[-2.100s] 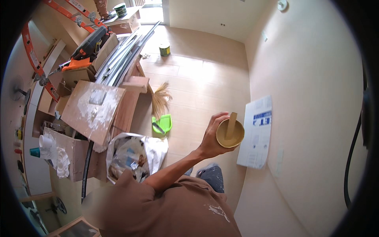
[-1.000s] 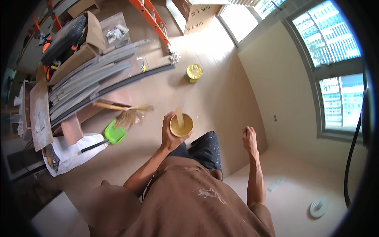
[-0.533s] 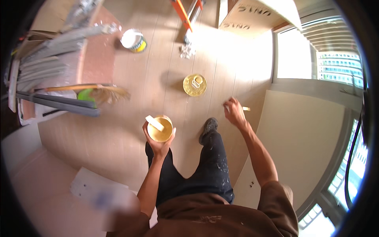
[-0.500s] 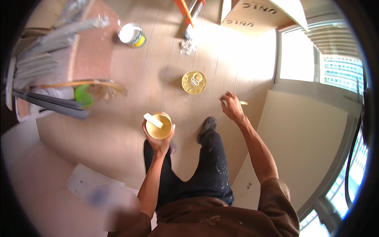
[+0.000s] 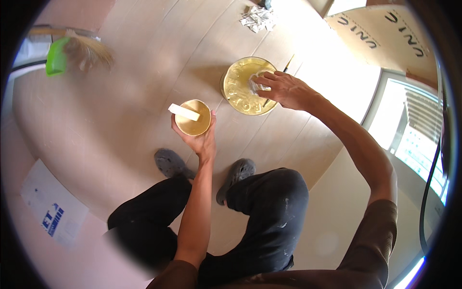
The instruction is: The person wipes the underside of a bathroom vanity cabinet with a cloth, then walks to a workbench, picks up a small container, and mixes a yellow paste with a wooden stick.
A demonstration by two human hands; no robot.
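My left hand [image 5: 199, 142] is wrapped round a cup [image 5: 202, 126] with a yellowish inside. A white flat block [image 5: 184, 112] rests in the cup and sticks out over its rim. On the floor ahead stands a round gold tin [image 5: 236, 91] with raised lettering on its lid. My right hand [image 5: 284, 90] reaches over the lid from the right, fingertips at a clear, crumpled-looking piece [image 5: 260, 83]. A slim stick [image 5: 289, 62], dark with a yellowish part, passes through that hand and shows on both sides of it.
Crumpled paper [image 5: 257, 18] lies beyond the tin. A printed brown board [image 5: 385, 36] stands at the far right, near a window [image 5: 409, 115]. To the left are a straw brush [image 5: 91, 50] and a green dustpan-like piece [image 5: 57, 57]. My grey shoes [image 5: 171, 164] are below the cup.
I have bent lower and nearer the tin, with my knees now folded. My right hand has moved from beside the tin onto its lid. The left hand still holds the cup.
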